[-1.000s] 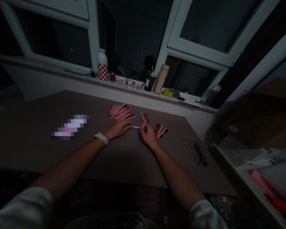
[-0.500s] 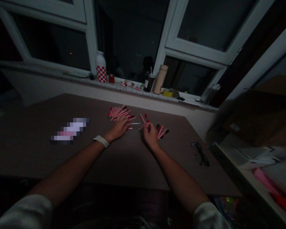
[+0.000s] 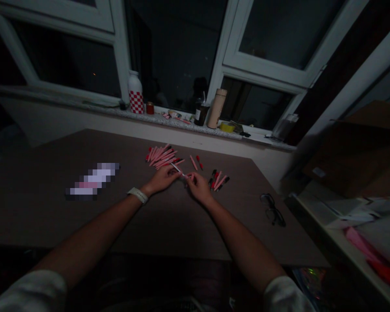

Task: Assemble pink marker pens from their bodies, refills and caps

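A thin white pen refill (image 3: 176,167) slants between my two hands. My left hand (image 3: 163,179), a pale watch on its wrist, pinches the refill with thumb and fingers. Close against it, my right hand (image 3: 198,186) is closed around a pink pen barrel (image 3: 191,176), mostly hidden by the fingers; the refill's lower end meets it there. Just beyond my left hand lies a heap of pink pens (image 3: 160,155) with red and black ends. A loose pink barrel (image 3: 193,162) and a red pen piece (image 3: 199,162) lie beyond my right hand.
Right of my right hand is a small group of pink, red and black pen pieces (image 3: 219,180). Eyeglasses (image 3: 273,209) lie at the table's right, a blurred-out flat object (image 3: 94,181) at its left. Bottles, including a checkered one (image 3: 136,97), line the windowsill.
My hands have come together. The white refill, lying flatter beside my left hand before, is now pinched and slanted with its lower end at my right hand.
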`<act>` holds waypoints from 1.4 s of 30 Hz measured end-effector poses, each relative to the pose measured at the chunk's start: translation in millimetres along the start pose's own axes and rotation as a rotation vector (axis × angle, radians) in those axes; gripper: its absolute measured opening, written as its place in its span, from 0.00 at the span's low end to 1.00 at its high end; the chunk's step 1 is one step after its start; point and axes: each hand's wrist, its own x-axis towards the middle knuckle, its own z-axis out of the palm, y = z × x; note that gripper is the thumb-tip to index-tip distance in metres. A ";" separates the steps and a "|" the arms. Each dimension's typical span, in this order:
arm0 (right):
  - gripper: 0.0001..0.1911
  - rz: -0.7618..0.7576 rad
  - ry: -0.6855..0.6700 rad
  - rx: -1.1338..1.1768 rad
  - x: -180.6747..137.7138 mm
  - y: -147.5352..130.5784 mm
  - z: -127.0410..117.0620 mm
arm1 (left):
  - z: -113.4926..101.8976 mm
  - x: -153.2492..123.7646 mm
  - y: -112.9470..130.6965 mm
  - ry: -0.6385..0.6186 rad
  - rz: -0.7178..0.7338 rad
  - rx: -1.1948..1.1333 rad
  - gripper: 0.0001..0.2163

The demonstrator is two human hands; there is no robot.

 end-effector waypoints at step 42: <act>0.12 0.104 0.111 -0.037 5.4 19.9 0.7 | -3.8 -4.1 -12.5 -0.115 0.121 0.292 0.13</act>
